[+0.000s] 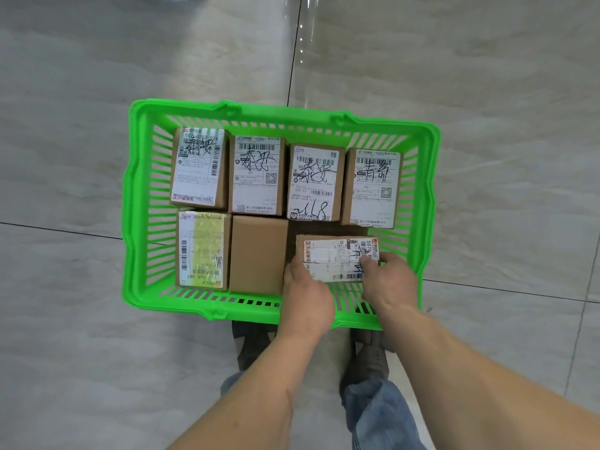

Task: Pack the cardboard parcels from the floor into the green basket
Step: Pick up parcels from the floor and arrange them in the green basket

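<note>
Step in hand, as I read it: seating the last parcel [337, 258] in the near-right corner of the green basket [136, 203]. It lies w/ its long side left-right, label up, unlike the six others, which run near-far. To do it well: keep it level, lower both ends together, slide it toward the right wall so it doesn't ride up on the plain brown parcel [258, 253] to its left or the far row's near edges. Let go only once it sits flat (a tilted box would waste the gap).

Fingers: left hand [306, 295] is at the parcel's near-left corner, fingers curled over the edge, gripping it. Right hand [388, 280] is at the near-right end, thumb on the label, fingers bent round the side; looks like a hold too, though the fingertips are hidden.

Where things are: far row has four labelled parcels [316, 181] side by side; near row has a yellow-taped one [201, 250] at left, then the plain one, then the held one. Basket sits on the tiled floor [487, 92], just beyond the person's shoes [370, 355]. No loose parcels in view on the floor.
</note>
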